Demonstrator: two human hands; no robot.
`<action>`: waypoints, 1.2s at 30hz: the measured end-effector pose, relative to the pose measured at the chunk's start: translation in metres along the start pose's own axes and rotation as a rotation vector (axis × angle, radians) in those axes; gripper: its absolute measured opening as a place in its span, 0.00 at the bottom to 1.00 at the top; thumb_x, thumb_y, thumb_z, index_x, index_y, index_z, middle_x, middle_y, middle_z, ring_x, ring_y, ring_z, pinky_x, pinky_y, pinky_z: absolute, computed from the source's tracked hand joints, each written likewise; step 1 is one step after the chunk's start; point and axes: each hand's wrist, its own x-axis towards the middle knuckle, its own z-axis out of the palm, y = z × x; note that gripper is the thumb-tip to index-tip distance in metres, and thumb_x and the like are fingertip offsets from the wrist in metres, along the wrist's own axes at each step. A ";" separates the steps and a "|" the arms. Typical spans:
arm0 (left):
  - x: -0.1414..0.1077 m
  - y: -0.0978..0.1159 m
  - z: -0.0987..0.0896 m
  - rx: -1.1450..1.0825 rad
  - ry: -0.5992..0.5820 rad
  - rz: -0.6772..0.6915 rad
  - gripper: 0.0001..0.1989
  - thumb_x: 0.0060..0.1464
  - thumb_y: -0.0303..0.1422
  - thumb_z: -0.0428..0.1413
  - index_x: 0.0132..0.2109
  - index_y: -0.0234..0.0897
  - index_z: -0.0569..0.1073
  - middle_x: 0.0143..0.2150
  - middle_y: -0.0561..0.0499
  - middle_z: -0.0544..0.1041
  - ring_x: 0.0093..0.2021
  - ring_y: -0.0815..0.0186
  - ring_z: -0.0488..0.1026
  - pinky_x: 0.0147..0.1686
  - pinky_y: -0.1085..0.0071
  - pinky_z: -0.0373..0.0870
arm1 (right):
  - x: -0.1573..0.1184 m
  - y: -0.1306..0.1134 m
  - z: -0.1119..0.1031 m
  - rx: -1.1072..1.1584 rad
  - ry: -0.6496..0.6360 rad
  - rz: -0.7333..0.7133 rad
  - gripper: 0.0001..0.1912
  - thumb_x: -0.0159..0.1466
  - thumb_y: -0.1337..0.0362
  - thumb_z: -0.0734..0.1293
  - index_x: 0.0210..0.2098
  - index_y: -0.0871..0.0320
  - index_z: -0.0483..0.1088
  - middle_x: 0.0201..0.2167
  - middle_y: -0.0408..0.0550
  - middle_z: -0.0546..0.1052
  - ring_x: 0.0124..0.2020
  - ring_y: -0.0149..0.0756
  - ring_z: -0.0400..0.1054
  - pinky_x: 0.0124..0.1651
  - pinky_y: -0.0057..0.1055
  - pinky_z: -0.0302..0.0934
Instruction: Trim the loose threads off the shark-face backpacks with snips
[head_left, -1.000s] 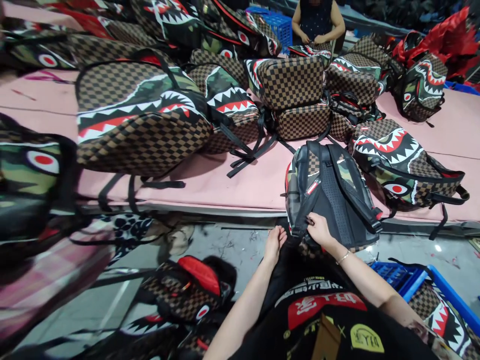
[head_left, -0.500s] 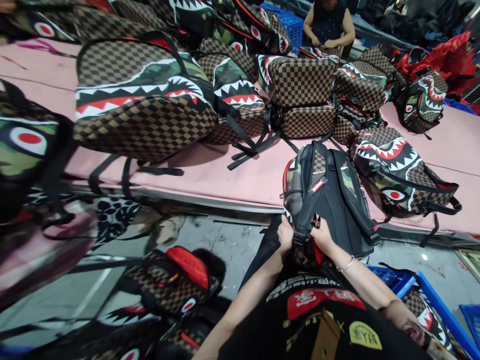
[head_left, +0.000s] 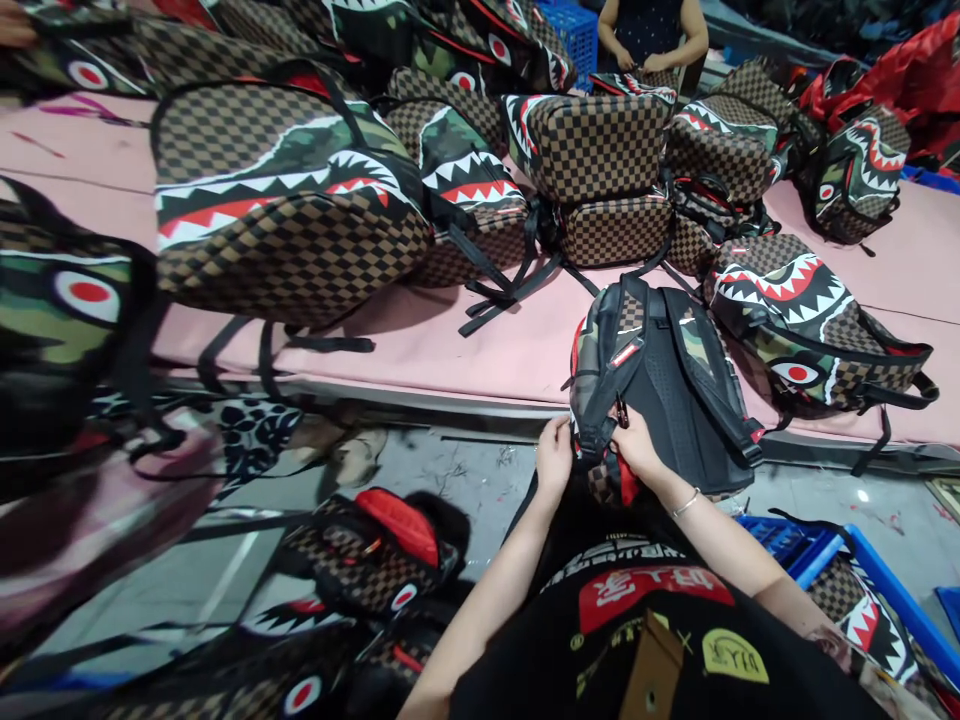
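A backpack lies at the front edge of the pink-topped table, its black padded back and shoulder straps facing up. Checkered and camouflage fabric shows along its sides, with red lining near the bottom. My left hand is closed at its lower left edge, the fingers pinching the side. My right hand is closed near the lower end of a strap. A small dark pointed tool, perhaps thread snips, sticks up from that hand; most of it is hidden by the fingers.
Several shark-mouth checkered backpacks line the pink table. Another backpack lies just right of mine. More are piled low at left. A blue crate stands low at right. A person works across the table.
My left hand has slid slightly outward along the backpack's left edge. The pointed tool in my right hand stands out more clearly. The camera view has shifted a little.
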 end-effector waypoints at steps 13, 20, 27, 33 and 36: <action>-0.047 0.057 -0.022 -0.374 -0.291 -0.001 0.15 0.39 0.34 0.63 0.38 0.35 0.74 0.46 0.45 0.73 0.46 0.60 0.71 0.51 0.63 0.64 | -0.038 -0.009 -0.035 -0.239 0.064 -0.043 0.16 0.56 0.61 0.62 0.43 0.57 0.59 0.25 0.39 0.66 0.25 0.30 0.62 0.30 0.27 0.59; -0.046 0.065 -0.015 -0.293 -0.257 0.135 0.12 0.42 0.33 0.61 0.37 0.36 0.72 0.47 0.46 0.71 0.48 0.60 0.69 0.51 0.65 0.62 | -0.054 -0.029 -0.065 -0.385 0.068 -0.383 0.08 0.60 0.65 0.61 0.40 0.57 0.67 0.36 0.48 0.73 0.39 0.36 0.67 0.45 0.33 0.61; -0.055 0.072 -0.015 -0.184 -0.235 0.105 0.16 0.44 0.34 0.60 0.42 0.37 0.69 0.39 0.48 0.74 0.41 0.63 0.71 0.45 0.67 0.66 | -0.046 -0.029 -0.069 -0.398 0.007 -0.364 0.12 0.57 0.65 0.65 0.41 0.56 0.68 0.36 0.47 0.73 0.36 0.34 0.68 0.40 0.30 0.63; -0.055 0.076 -0.015 -0.077 -0.198 0.162 0.15 0.43 0.33 0.60 0.41 0.38 0.71 0.37 0.50 0.74 0.38 0.64 0.71 0.42 0.69 0.65 | -0.053 -0.027 -0.064 -0.389 0.056 -0.311 0.07 0.60 0.64 0.62 0.38 0.59 0.67 0.32 0.46 0.71 0.32 0.32 0.67 0.34 0.26 0.62; -0.052 0.080 -0.015 0.062 -0.165 0.174 0.09 0.44 0.36 0.59 0.34 0.37 0.75 0.33 0.49 0.75 0.34 0.64 0.70 0.39 0.69 0.65 | -0.056 -0.026 -0.069 -0.474 0.045 -0.392 0.07 0.62 0.63 0.61 0.36 0.59 0.68 0.30 0.47 0.72 0.32 0.33 0.67 0.35 0.27 0.60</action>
